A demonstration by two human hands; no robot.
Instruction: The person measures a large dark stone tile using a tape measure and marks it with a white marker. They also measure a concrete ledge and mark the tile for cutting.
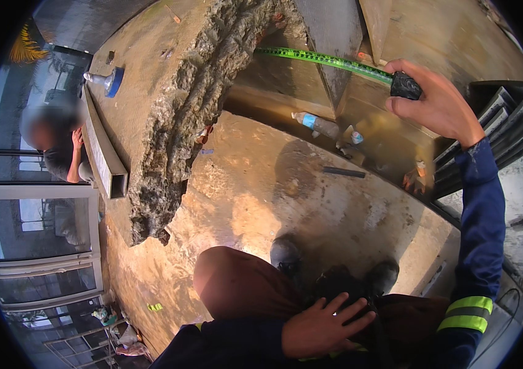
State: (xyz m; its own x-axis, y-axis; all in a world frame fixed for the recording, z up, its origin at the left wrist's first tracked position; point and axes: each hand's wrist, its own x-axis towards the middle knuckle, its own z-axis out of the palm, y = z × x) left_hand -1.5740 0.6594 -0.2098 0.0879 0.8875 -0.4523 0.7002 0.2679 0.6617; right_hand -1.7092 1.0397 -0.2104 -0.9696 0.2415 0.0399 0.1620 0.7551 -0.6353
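Observation:
My right hand [438, 106] is closed around a black tape measure [405, 86], out at the upper right. Its bright green blade [329, 60] is pulled out to the left and reaches the rough edge of a broken concrete slab [181, 117]. Where the blade's far end sits against the concrete is hard to make out. Down at the bottom, my left hand [326, 328] rests by my leg with its fingers spread and holds nothing. Something black beside those fingers is too dark to name.
Plastic bottles [323, 126] lie in a muddy channel below the blade. Dark metal lengths [495, 132] are stacked at right. A short dark bar [344, 172] lies on the floor. At left, another person [58, 144] is beside a hollow rectangular beam [103, 147] and a blue tape roll [114, 82].

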